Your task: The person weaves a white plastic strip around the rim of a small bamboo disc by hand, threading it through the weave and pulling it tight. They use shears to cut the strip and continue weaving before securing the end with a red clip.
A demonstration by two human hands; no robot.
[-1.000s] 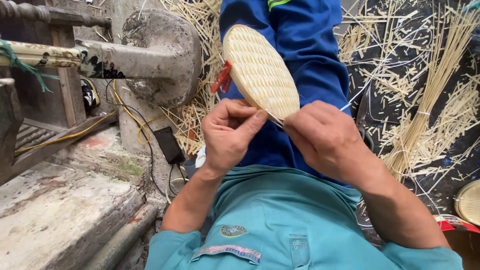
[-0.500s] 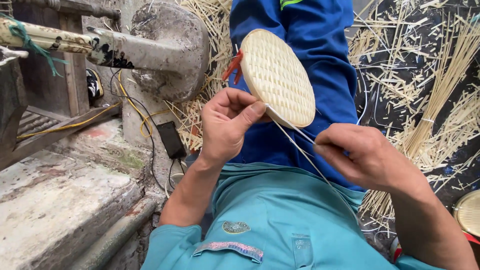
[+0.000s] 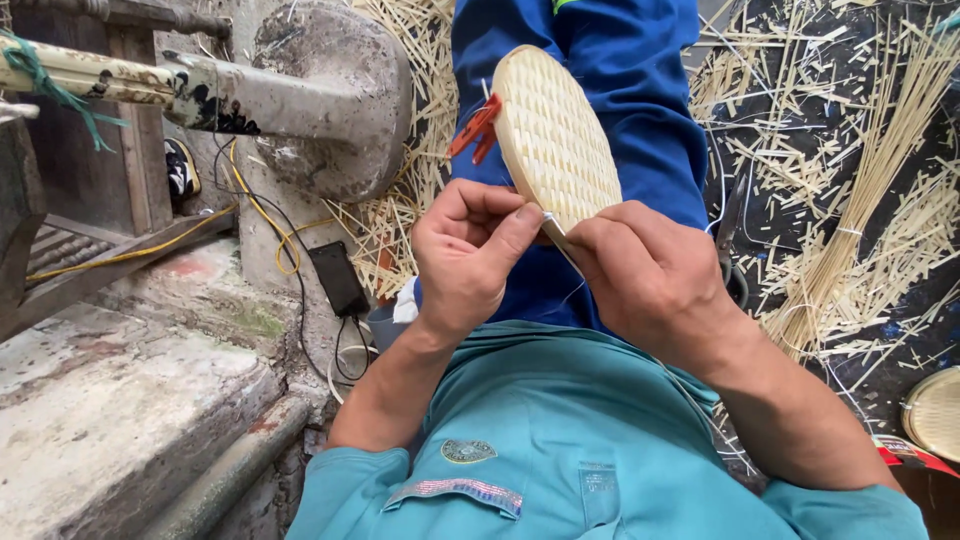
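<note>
Our left hand (image 3: pixel 470 255) had its fingers curled narrow, thumb pressed against the near rim of the round woven bamboo disc (image 3: pixel 555 140), pinching it. Our right hand (image 3: pixel 650 275) met it there, fingertips closed on a thin pale strip (image 3: pixel 558 235) at that same rim; we could not tell how tightly. The disc stood tilted just above our fingertips, over the blue trousers (image 3: pixel 625 80). A red clip (image 3: pixel 476 128) gripped its far-left edge, up from our left thumb. Beyond our right knuckles lay scattered bamboo splints (image 3: pixel 860 200); well off past our left wrist sat a black adapter (image 3: pixel 337 278) and a concrete step (image 3: pixel 110 400).
</note>
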